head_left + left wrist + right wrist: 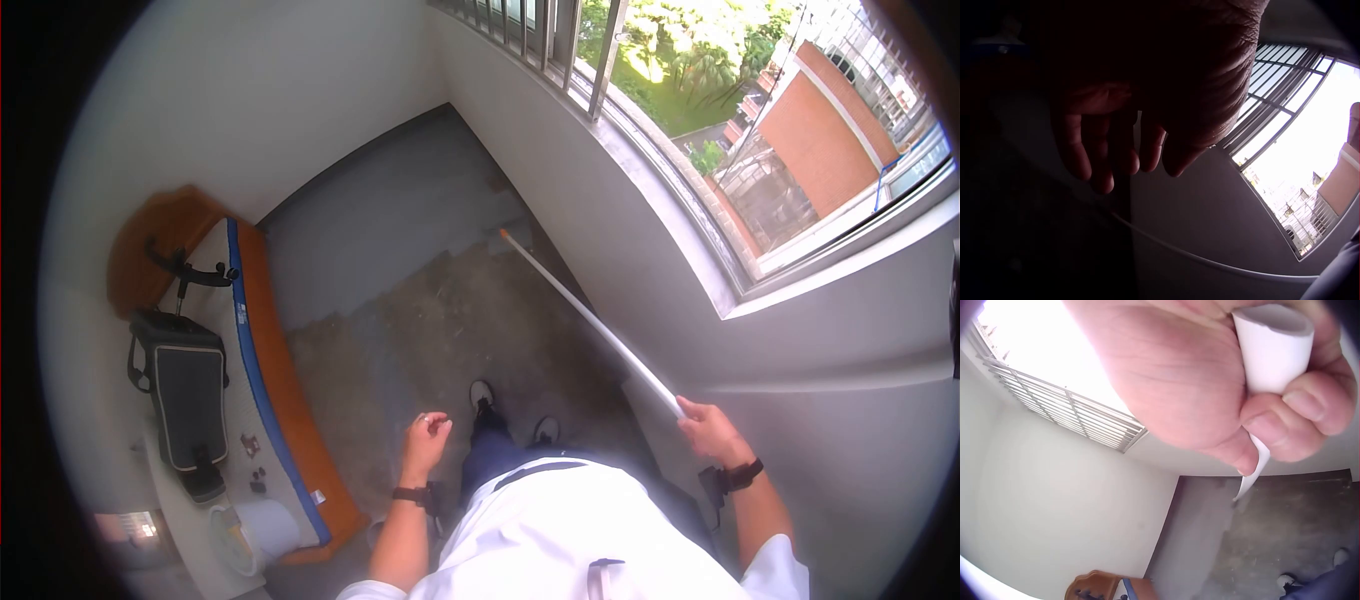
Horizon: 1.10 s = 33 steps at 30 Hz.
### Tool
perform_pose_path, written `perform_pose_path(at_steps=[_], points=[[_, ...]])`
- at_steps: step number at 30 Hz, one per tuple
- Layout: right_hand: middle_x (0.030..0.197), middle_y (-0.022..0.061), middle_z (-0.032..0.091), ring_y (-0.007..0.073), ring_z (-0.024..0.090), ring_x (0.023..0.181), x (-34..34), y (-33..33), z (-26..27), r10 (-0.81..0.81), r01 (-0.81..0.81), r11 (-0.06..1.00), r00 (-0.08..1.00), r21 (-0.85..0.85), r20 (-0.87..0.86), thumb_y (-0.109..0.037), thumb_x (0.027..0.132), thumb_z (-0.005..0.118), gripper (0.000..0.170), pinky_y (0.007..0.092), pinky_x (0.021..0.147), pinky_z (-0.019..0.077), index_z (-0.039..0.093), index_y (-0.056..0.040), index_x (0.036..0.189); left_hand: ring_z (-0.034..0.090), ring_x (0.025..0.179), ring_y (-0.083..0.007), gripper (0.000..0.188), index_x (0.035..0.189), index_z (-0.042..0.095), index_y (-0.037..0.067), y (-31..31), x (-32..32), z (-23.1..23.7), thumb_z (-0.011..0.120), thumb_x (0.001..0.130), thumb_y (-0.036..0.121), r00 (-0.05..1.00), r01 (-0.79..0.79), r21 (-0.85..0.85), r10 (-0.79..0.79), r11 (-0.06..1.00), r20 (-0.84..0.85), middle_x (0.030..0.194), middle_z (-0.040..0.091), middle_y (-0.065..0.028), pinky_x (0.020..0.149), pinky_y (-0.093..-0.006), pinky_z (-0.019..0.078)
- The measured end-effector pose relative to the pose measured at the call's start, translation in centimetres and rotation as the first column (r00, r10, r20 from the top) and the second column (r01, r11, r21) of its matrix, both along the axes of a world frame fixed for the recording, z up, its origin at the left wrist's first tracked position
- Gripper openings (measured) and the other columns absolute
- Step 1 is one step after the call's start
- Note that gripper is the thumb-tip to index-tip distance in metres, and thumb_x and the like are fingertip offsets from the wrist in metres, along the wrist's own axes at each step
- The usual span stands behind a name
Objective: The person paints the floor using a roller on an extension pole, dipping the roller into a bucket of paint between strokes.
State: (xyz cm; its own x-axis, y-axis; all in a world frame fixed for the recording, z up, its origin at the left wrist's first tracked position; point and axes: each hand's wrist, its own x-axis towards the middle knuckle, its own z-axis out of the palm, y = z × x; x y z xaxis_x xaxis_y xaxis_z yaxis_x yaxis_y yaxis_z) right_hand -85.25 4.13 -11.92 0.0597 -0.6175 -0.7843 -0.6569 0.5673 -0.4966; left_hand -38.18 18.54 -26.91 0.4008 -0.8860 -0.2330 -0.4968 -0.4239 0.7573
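Note:
My right hand (712,432) grips the near end of a long white pipe (610,337). In the right wrist view, the fingers (1310,403) curl round the pipe, and its hollow open end (1274,347) sticks out of the fist. The pipe slants away toward the floor along the window wall, and its far end shows a small orange tip (504,234). My left hand (427,440) hangs in front of the body at the left with nothing in it. In the left wrist view, its fingers (1104,169) droop loosely, dark against the light.
A wooden bed frame (300,440) with a blue-edged board lies along the left, bearing a black padded piece of equipment (190,400) and a white bucket (262,532). At the right is a barred window (600,60) with a sill. The floor (400,200) is smooth grey at the far end, brownish nearer my feet.

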Motion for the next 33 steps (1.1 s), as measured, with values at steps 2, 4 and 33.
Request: perform_pose_path(at_steps=[2, 4, 33], points=[[0.069, -0.0003, 0.049, 0.0082, 0.043, 0.051, 0.7, -1.5, -0.8, 0.001, -0.001, 1.0, 1.0, -0.003, -0.006, -0.011, 0.096, 0.056, 0.052, 0.028, 0.047, 0.041, 0.043, -0.0109, 0.147, 0.067, 0.082, -0.0213, 0.021, 0.1, 0.07, 0.001, 0.1, 0.1, -0.1, 0.07, 0.086, 0.016, 1.0, -0.01, -0.003, 0.01, 1.0, 0.014, 0.093, 0.069, -0.0112, 0.074, -0.0316, 0.053], [0.068, 0.0001, 0.048, 0.0088, 0.044, 0.051, 1.2, -3.0, -1.7, 0.028, -0.029, 1.0, 0.999, -0.013, -0.018, -0.012, 0.097, 0.055, 0.053, 0.0282, 0.046, 0.041, 0.042, -0.0112, 0.148, 0.067, 0.082, -0.0215, 0.021, 0.1, 0.07, 0.001, 0.7, 0.4, -0.6, 0.07, 0.086, 0.016, 1.0, -0.028, -0.008, 0.028, 1.0, -0.002, 0.093, 0.069, -0.0114, 0.075, -0.0317, 0.0529], [0.067, 0.0008, 0.051, 0.011, 0.049, 0.05, 7.8, -11.0, -2.6, 0.102, -0.102, 0.993, 0.995, -0.054, -0.011, -0.01, 0.096, 0.054, 0.053, 0.0294, 0.046, 0.0431, 0.042, -0.007, 0.147, 0.067, 0.082, -0.0222, 0.022, 0.1, 0.07, 0.001, 3.1, 2.9, -0.5, 0.071, 0.085, 0.017, 0.989, -0.144, 0.039, 0.144, 0.989, 0.022, 0.093, 0.068, -0.0113, 0.075, -0.0318, 0.0533]])
